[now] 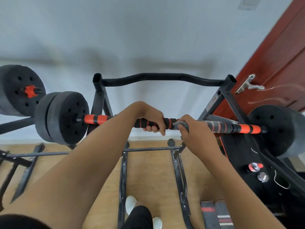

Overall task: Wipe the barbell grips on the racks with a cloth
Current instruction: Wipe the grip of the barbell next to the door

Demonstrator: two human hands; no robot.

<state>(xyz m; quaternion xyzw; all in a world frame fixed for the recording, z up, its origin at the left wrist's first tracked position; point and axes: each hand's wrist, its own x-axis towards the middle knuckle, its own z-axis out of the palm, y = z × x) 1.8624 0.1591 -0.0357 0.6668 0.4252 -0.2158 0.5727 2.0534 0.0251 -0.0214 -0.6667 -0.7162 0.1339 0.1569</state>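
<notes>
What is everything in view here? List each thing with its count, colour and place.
Barbell: one, black with orange-and-black grips, lying across the rack.
Plates: several, black, on both barbell ends and at far left.
Rack: one, black, centre, holding the barbell.
Cloth: one, grey, on the barbell's middle.
Door: one, red-brown, right.
Handle: one, silver, on the door.
Shoes: two, white, bottom centre.
Left hand: one, grips the barbell beside the cloth.
Right hand: one, holds the cloth against the barbell.
</notes>
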